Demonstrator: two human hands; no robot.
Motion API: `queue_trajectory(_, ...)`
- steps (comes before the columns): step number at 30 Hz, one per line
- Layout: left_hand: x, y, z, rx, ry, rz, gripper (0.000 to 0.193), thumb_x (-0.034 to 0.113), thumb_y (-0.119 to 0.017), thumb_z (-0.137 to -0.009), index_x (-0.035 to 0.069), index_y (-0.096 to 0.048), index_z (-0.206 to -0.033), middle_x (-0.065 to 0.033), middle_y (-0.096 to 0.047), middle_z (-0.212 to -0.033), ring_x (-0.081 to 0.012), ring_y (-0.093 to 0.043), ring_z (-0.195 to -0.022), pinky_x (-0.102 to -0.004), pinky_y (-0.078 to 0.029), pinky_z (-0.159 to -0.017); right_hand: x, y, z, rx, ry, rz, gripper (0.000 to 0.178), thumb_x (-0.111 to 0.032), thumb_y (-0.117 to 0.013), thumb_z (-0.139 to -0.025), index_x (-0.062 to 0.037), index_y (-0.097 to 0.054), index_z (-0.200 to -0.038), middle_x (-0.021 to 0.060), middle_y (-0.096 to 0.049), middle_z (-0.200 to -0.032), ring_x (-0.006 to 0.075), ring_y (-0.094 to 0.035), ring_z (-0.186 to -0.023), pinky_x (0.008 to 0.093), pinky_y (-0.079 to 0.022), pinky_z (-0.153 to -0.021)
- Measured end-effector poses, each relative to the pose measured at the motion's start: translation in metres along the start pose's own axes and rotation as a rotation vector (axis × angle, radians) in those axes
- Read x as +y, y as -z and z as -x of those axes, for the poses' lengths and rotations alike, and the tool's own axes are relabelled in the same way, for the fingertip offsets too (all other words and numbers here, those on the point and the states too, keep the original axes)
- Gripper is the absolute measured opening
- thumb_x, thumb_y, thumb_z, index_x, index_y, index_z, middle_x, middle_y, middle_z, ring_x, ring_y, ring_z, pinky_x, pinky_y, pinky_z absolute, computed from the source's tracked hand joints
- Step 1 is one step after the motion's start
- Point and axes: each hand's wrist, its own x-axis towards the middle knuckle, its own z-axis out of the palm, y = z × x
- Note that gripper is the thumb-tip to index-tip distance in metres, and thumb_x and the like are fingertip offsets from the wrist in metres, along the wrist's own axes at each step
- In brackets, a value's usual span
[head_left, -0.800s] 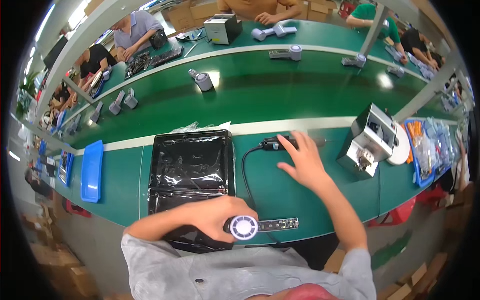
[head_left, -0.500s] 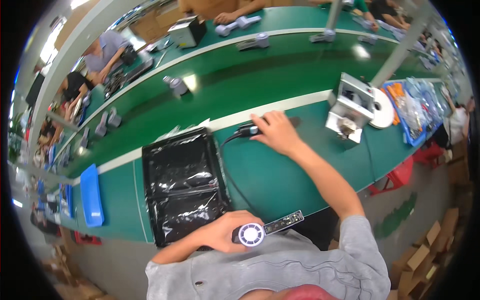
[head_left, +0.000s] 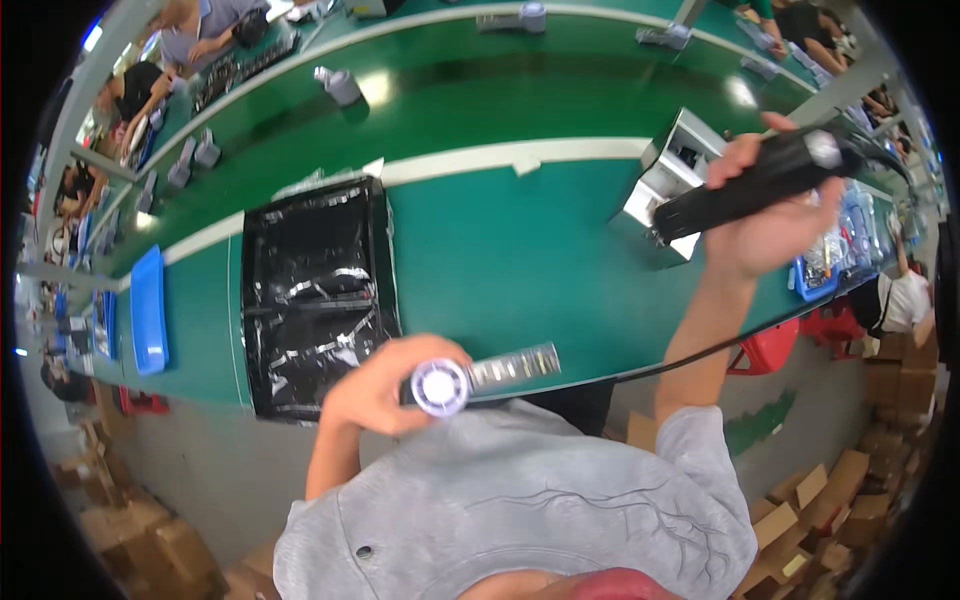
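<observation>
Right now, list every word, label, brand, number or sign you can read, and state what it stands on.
No text can be read.
Black tool in the right hand: a pale patch, too blurred to read.
Circuit board on the round-headed device in the left hand: any marks are too small and blurred.
Black plastic-covered tray: glare and folds, no legible lettering.

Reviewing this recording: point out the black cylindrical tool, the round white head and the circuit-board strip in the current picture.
Black cylindrical tool (head_left: 752,190): head view, middle of its barrel.
Round white head (head_left: 440,387): head view, centre of its face.
Circuit-board strip (head_left: 515,367): head view, middle of its length.
</observation>
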Motion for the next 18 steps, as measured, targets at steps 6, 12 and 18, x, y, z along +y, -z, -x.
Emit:
queue_trajectory(6, -0.030, -0.017, -0.071, 0.333, 0.209, 0.074, 0.058, -0.005, -0.071, -0.062, 0.000, -0.067, -0.120, -0.0109, -0.072, -0.111, -0.0216, -0.069, -0.107, -0.0334, -0.052, -0.097, -0.027, 0.052, -0.035, -0.187, 0.067, -0.089, 0.092, -0.071, -0.035, -0.089, 0.0094, -0.057, -0.129, 0.0216, -0.061, -0.086, 0.0299, -0.055, -0.075, 0.0430, -0.048, -0.065)
queue_trajectory(12, -0.072, -0.035, -0.165, 0.194, 0.051, -0.077, 0.062, -0.005, -0.069, -0.066, 0.005, -0.067, -0.128, -0.0151, -0.070, -0.124, -0.0334, -0.066, -0.119, -0.0397, -0.050, -0.107, -0.011, 0.078, -0.043, -0.278, 0.064, -0.046, 0.095, -0.068, -0.035, -0.085, 0.0115, -0.056, -0.133, 0.0254, -0.059, -0.090, 0.0314, -0.055, -0.078, 0.0433, -0.048, -0.068)
queue_trajectory(18, -0.066, -0.017, -0.209, 0.188, -0.052, -0.147, 0.065, -0.014, -0.064, -0.066, 0.006, -0.069, -0.128, -0.0145, -0.068, -0.126, -0.0335, -0.065, -0.120, -0.0384, -0.050, -0.108, 0.018, 0.093, -0.044, -0.259, -0.040, 0.050, 0.089, -0.067, -0.034, -0.086, 0.0096, -0.060, -0.122, 0.0241, -0.062, -0.085, 0.0301, -0.057, -0.072, 0.0416, -0.049, -0.063)
